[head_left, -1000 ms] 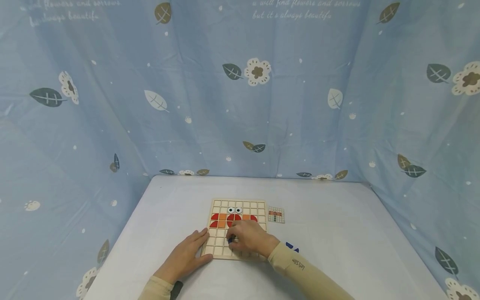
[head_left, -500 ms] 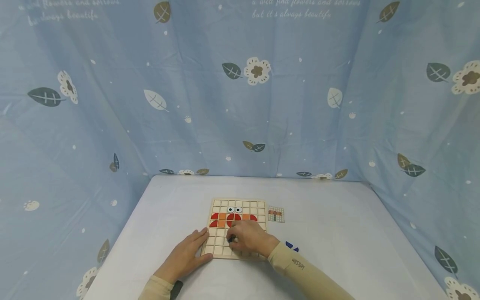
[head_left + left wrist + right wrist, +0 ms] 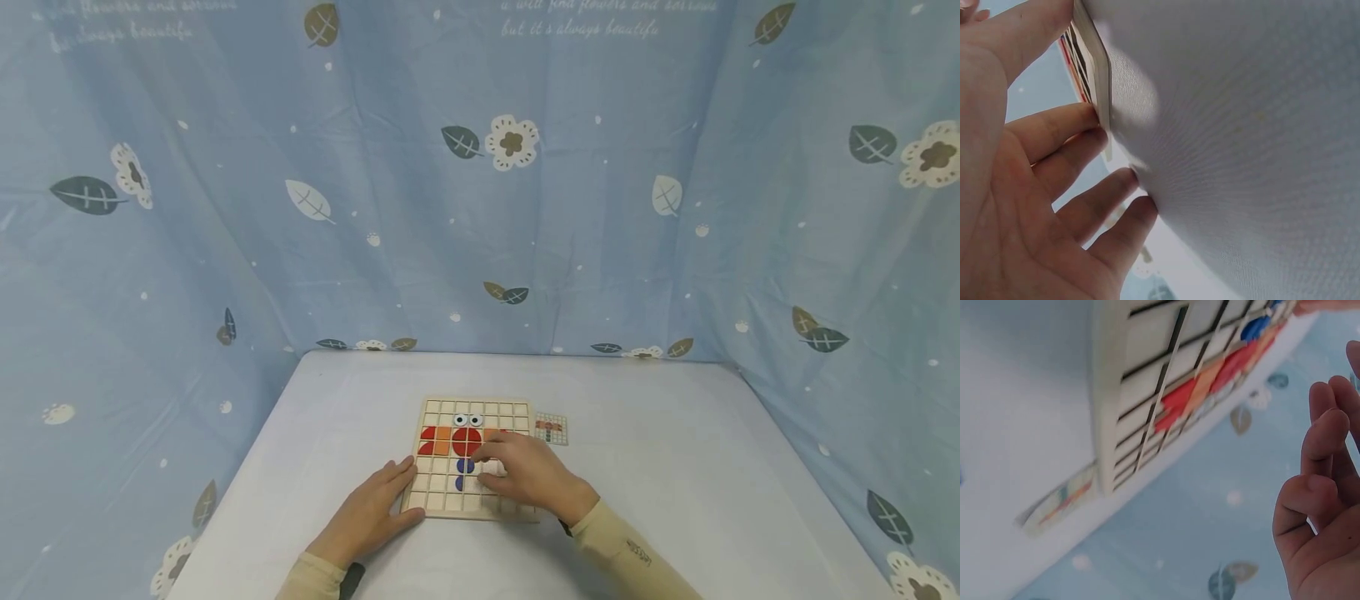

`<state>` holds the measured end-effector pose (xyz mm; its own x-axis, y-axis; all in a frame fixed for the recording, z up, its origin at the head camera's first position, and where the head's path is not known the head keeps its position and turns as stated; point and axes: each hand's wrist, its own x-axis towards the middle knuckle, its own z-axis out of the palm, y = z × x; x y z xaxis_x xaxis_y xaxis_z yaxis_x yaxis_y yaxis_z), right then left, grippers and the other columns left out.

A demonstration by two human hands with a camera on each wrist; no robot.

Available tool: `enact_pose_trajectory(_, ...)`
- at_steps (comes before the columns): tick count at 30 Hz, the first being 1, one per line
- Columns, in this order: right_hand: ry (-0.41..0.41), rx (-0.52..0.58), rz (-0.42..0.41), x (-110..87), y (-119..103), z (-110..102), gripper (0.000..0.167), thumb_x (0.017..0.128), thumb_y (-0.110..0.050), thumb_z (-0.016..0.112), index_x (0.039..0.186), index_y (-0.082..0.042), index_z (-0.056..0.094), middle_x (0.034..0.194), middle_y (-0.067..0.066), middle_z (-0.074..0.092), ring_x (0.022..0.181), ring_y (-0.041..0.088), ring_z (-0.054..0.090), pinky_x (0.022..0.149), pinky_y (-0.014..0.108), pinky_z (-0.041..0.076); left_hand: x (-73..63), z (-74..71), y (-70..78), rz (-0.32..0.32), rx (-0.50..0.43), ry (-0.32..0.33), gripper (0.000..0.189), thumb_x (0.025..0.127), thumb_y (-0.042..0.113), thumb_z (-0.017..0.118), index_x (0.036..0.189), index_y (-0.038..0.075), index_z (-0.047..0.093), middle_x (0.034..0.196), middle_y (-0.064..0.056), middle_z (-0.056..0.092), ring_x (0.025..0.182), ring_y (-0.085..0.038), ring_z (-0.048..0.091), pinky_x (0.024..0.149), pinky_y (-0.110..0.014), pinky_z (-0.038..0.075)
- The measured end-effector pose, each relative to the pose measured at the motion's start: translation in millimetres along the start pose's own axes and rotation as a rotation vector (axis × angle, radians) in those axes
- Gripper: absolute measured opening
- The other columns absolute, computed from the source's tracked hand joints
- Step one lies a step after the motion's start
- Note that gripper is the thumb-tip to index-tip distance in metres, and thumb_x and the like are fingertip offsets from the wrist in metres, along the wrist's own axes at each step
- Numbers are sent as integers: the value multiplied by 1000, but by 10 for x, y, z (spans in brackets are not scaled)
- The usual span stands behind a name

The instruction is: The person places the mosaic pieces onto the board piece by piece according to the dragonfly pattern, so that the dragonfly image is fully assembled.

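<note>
A wooden grid board (image 3: 438, 502) lies on the table. My left hand (image 3: 371, 512) rests at its near left corner, thumb at the front edge and fingers along the left side; the left wrist view shows fingertips (image 3: 1088, 114) touching the rim. My right hand (image 3: 534, 473) hovers over the board's right half, fingers loosely bent, with nothing seen between them in the right wrist view. Just left of those fingers sit blue rounded pieces (image 3: 465, 466), with a blue quarter-like piece (image 3: 460, 482) one row nearer. Above them are red pieces (image 3: 467, 442) forming a circle.
Orange squares (image 3: 442, 440) and red pieces flank the circle, under two eye pieces (image 3: 468, 420). A small pattern card (image 3: 552, 427) lies right of the board. Blue patterned curtains (image 3: 510, 217) surround the white table (image 3: 660, 433).
My right hand has let go of the blue piece, leaving it on the board, and has moved right. The loose blue pieces at right are now covered by that arm. My left hand stays put.
</note>
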<state>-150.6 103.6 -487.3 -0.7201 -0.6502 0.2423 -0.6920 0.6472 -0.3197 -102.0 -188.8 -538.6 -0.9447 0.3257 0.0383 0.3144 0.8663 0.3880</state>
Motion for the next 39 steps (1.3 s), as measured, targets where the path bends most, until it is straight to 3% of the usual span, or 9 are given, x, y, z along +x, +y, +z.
enact_pose_trajectory(5,82,-33,26,-210,149,-204,24,91,-31,78,112,-22,76,109,-9,70,95,11,68,81,32,60,5,-4,2,2,0,0,75,89,49,75,144,3,56,154,-8,48,140,-38,44,114,-52,40)
enact_pose_trajectory(8,105,-57,70,-327,250,-305,25,90,-31,79,113,-23,75,111,-7,70,90,10,67,78,30,60,8,-2,2,-4,0,-4,75,88,49,75,144,3,56,154,-8,48,141,-38,44,114,-52,40)
enact_pose_trajectory(11,119,-67,122,-447,338,-390,26,88,-30,82,112,-23,74,113,-5,70,77,7,62,63,23,55,6,0,2,-14,2,-13,75,88,50,75,144,4,55,154,-8,48,141,-38,43,115,-53,40)
enact_pose_trajectory(15,124,-82,217,-625,432,-452,27,86,-29,84,110,-24,74,105,-9,69,69,2,53,54,19,46,3,0,8,-21,-5,-22,76,88,51,75,144,4,56,154,-8,48,141,-38,43,114,-53,40)
enact_pose_trajectory(24,34,-38,499,-991,549,-454,23,82,-30,86,102,-22,77,90,-16,66,65,1,46,54,21,44,-1,-25,27,-22,-2,-23,76,88,51,75,144,4,56,154,-8,49,141,-38,44,114,-52,40)
enact_pose_trajectory(35,-86,-22,596,-1276,593,-316,20,78,-25,88,94,-27,77,81,-19,62,73,4,56,63,27,52,-15,-25,37,-24,9,-29,77,88,52,74,145,4,56,154,-7,48,141,-38,43,115,-52,40)
enact_pose_trajectory(39,-104,-28,596,-1319,595,-283,19,77,-23,88,93,-27,78,81,-19,62,76,3,57,68,30,55,-8,-26,35,-19,9,-18,76,88,51,74,144,4,56,154,-7,48,141,-38,44,115,-52,40)
